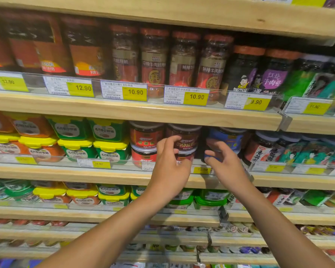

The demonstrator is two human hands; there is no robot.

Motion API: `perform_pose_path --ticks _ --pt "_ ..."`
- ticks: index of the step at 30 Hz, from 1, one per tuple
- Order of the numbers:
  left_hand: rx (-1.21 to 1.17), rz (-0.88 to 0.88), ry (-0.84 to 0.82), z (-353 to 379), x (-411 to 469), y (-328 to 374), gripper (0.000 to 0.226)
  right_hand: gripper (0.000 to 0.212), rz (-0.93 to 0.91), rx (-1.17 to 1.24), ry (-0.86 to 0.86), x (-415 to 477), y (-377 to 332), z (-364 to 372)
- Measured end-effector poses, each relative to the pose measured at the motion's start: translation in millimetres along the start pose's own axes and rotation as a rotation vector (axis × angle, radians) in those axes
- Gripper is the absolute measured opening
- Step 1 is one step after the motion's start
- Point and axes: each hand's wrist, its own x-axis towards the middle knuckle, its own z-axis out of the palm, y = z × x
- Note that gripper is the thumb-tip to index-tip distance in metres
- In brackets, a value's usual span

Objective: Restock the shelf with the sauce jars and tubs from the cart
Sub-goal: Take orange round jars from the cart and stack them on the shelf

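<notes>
Your left hand (pixel 170 163) curls round the upper red jar (pixel 188 140), likely steadying that two-high stack on the shelf (pixel 104 172). Your right hand (pixel 225 160) grips the blue jar (pixel 227 140) just beside it, probably nudging it in.

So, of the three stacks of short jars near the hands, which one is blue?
The rightmost one, the blue jars gripped by the right hand; the other two hold red jars, one held by the left hand.

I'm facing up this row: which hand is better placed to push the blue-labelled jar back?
Right, probably: the right hand is in front of the blue-labelled jar, the left hand at the red-labelled jars.
</notes>
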Motion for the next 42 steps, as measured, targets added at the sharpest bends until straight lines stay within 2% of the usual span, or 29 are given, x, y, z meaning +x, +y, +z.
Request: perform_pose_path --ticks 2,4,6,9,12,15,17,19,22,25,30,35,38,40,42 --pt "-0.053 0.011 -0.012 12 -8 0 0.053 0.036 -0.006 0.008 0.132 -8 8 -14" --pt "-0.054 0.009 -0.156 26 -9 4 0.058 0.033 -0.007 0.026 0.268 -11 14 -29" --pt "-0.028 -0.029 -0.289 44 3 5 0.065 0.035 0.013 0.048 0.324 -7 18 -39" --pt "0.049 -0.093 -0.312 67 25 17 0.064 0.049 0.023 0.021 0.304 2 22 -47" --pt "0.137 -0.209 -0.283 80 43 29 0.04 0.057 0.035 -0.034 0.239 14 19 -51" --pt "0.113 -0.273 -0.276 86 56 30 0.022 0.068 0.0 -0.09 0.171 24 20 -55" --pt "0.11 -0.241 -0.288 87 58 28 0.02 0.075 -0.012 -0.163 0.162 27 27 -58" --pt "0.118 -0.211 -0.293 86 57 25 0.013 0.072 -0.01 -0.267 0.181 28 32 -59" --pt "0.118 -0.199 -0.297 85 54 26 0.021 0.066 -0.037 -0.312 0.238 25 37 -58" --pt "0.12 -0.198 -0.307 84 51 25 0.024 0.064 -0.06 -0.299 0.256 23 39 -57" --pt "0.082 -0.167 -0.316 82 48 25 0.055 0.071 -0.012 -0.202 0.196 23 44 -58" --pt "0.084 -0.166 -0.331 78 45 22 0.056 0.075 -0.026 -0.133 0.145 21 43 -58" --pt "0.127 -0.13 -0.382 64 28 15 0.065 0.074 -0.034 -0.105 0.124 19 44 -56" --pt "0.182 -0.027 -0.311 46 11 5 0.062 0.074 -0.033 -0.103 0.118 18 42 -55" --pt "0.283 0.149 -0.128 19 -4 -4 0.05 0.076 -0.019 -0.085 0.104 18 41 -53"
